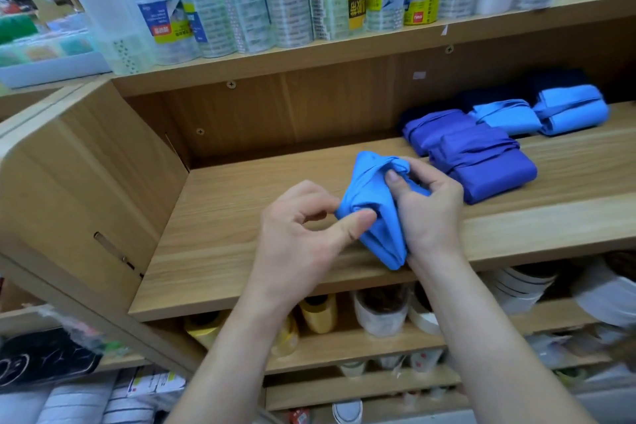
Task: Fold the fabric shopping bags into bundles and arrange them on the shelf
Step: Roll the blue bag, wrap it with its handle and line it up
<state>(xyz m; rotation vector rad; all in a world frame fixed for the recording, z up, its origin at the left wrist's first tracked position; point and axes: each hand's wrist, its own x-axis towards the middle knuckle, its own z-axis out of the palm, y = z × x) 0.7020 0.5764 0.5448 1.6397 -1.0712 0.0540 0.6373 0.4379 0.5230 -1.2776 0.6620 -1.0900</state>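
Above the shelf (223, 234) front edge, our left hand (303, 227) pinches the blue bag (371, 206) low; right hand (430, 210) curls fingers round the twisted top. Soft, light cloth, likely springs open; we'd hold the wrap. Behind lie finished bundles (481, 162).

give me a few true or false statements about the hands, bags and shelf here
1. The left hand and right hand both hold the bag. True.
2. The finished bundles lie at the left end of the shelf. False: they lie towards its right end.
3. The held bag is red. False: it is blue.
4. Tape rolls stand on the board above. True.
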